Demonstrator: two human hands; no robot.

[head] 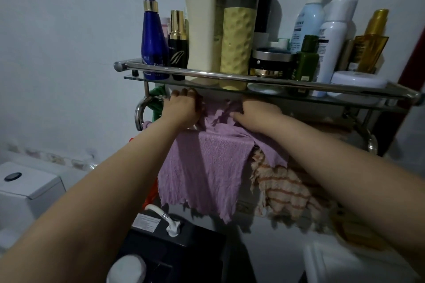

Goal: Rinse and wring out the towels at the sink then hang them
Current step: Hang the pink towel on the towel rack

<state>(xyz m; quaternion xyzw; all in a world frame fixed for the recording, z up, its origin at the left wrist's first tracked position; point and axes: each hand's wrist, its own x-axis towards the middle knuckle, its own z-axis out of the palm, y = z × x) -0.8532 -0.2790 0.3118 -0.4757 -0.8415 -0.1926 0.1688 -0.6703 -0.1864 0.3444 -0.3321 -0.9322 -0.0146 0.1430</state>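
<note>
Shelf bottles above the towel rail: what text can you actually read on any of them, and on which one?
"Extra" partly readable, cut off by the rail, on the blue pump bottle.
Black and gold bottle: pale lettering, too blurred to read.
Light blue pump bottle: dark print, too small to read.
White spray bottle: dark label, unreadable.
Black box's white label: too blurred.

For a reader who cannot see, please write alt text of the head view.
Both hands, left hand and right hand, spread a purple towel over a rail under a bottle-filled shelf. A striped towel hangs beside it.
</note>
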